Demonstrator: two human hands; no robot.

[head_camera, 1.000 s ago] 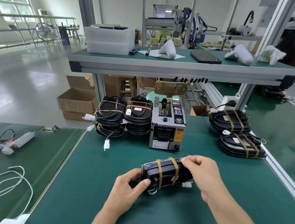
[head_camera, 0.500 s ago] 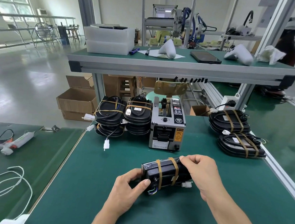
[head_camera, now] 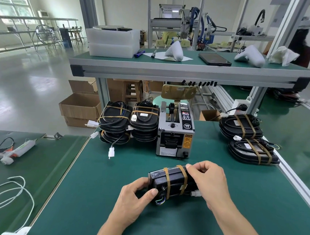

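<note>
Bundle clasped by left hand; right hand pinching.

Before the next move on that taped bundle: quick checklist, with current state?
1. Left hand grips the near end of the bundle: ok.
2. Right hand curls over the far end, fingertips at the right tape band: ok.
3. Tape end stuck down: cannot tell, fingers hide it.
4. White connector sticks out below the right hand, not pinched: ok.
5. Bundle resting on the green mat: cannot tell.
6. Tape dispenser stands apart behind the bundle: ok.
</note>
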